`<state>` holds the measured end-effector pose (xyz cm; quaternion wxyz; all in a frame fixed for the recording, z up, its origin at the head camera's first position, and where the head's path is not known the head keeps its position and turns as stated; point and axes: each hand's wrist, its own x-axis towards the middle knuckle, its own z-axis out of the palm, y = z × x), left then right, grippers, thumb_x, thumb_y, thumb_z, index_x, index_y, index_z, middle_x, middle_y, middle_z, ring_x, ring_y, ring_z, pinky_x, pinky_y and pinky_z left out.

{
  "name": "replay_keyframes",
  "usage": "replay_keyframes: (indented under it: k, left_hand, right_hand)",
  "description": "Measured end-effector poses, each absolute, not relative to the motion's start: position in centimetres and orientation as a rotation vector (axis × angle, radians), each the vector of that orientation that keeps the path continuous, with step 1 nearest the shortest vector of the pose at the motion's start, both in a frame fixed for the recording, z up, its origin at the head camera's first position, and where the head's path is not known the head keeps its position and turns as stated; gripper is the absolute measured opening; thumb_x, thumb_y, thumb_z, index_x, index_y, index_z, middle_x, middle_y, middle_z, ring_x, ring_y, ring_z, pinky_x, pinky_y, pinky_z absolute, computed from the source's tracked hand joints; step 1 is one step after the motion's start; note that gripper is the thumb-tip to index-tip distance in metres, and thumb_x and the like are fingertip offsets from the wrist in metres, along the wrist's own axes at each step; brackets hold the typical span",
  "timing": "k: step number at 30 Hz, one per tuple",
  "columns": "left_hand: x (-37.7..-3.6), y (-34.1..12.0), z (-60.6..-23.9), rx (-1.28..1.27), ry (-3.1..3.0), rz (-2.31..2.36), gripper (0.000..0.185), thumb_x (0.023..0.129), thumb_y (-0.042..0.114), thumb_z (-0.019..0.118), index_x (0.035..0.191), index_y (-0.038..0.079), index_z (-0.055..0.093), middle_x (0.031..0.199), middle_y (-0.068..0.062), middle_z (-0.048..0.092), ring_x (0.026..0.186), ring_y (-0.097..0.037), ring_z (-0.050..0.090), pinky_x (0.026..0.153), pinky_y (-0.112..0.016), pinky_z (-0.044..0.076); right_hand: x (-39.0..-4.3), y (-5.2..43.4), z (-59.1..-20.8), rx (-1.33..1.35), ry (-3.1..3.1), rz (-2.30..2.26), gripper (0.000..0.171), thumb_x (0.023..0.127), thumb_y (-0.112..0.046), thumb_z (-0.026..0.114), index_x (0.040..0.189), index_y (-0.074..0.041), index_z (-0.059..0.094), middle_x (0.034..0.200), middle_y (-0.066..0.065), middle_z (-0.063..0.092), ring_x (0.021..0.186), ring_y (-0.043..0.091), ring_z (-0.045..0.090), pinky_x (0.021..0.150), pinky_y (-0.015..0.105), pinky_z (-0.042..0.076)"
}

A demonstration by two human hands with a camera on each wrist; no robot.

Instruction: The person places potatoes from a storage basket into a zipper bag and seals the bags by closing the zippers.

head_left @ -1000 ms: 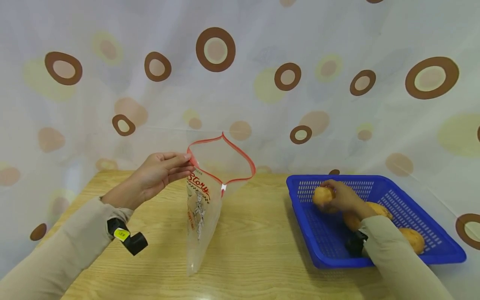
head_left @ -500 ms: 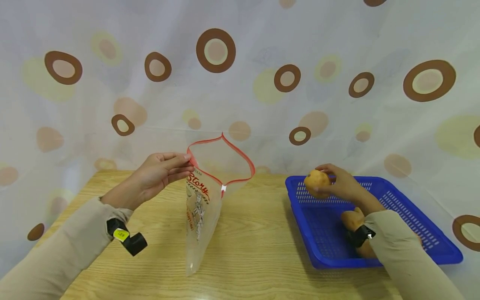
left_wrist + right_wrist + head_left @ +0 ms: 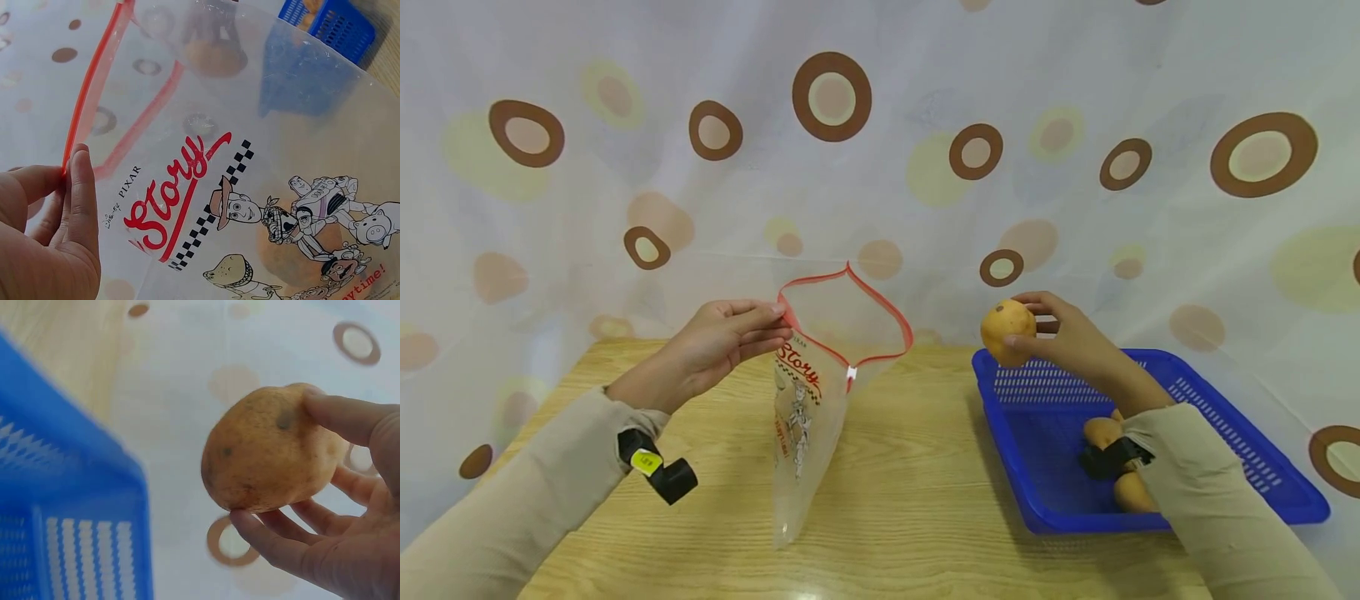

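Observation:
My left hand (image 3: 722,343) pinches the red-edged rim of a clear zip bag (image 3: 808,417) between thumb and fingers. The bag hangs upright with its mouth spread wide and a white slider at the front corner. Red "Story" lettering and cartoon figures show on its side in the left wrist view. A potato (image 3: 272,450) with dark spots is held by my right hand (image 3: 1067,333), thumb on one side and fingers on the other. In the head view that potato is above the left back corner of a blue basket (image 3: 1030,525), apart from the bag.
Several potatoes (image 3: 1131,492) lie in the basket, partly hidden by my right wrist and its black camera (image 3: 1108,458). The wooden table (image 3: 910,500) runs under the bag and basket. A white curtain (image 3: 880,192) with brown rings hangs behind.
My right hand has lifted the potato from inside the basket, up and to the left, over its back corner. The left hand and the bag have stayed nearly still.

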<state>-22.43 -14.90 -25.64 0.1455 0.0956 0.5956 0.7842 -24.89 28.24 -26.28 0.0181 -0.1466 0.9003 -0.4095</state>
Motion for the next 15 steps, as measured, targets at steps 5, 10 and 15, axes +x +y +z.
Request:
replay_keyframes:
  k: [5,10,15]
  left_hand:
    - [-22.4,-14.8,-25.6,0.266,1.712,2.262,0.013,0.097,0.008,0.057,0.092,0.008,0.07,0.086,-0.005,0.071,0.081,-0.011,0.069,0.082,-0.021,0.058]
    - [-22.4,-14.9,-25.6,0.256,1.701,2.267,0.013,0.097,0.008,0.057,0.092,0.008,0.07,0.086,-0.005,0.071,0.081,-0.012,0.07,0.081,-0.021,0.058]
    - [-22.4,-14.9,-25.6,0.257,1.709,2.262,0.014,0.097,0.008,0.057,0.092,0.008,0.07,0.086,-0.005,0.071,0.081,-0.012,0.07,0.081,-0.021,0.058]
  right_hand:
    - [-24.2,26.1,-25.0,-0.493,2.746,-1.403,0.068,0.09,-0.033,0.069,0.146,-0.018,0.033,0.147,0.015,0.032,0.128,0.038,0.042,0.09,0.04,0.056]
    - [-23.5,23.9,-23.8,-0.558,2.645,-1.591,0.065,0.093,-0.028,0.065,0.147,-0.013,0.031,0.144,0.017,0.031,0.125,0.037,0.046,0.086,0.031,0.059]
    - [-23.0,21.9,-22.8,-0.579,2.508,-1.797,0.058,0.096,-0.023,0.06,0.145,-0.011,0.031,0.14,0.019,0.032,0.12,0.033,0.047,0.087,0.033,0.058]
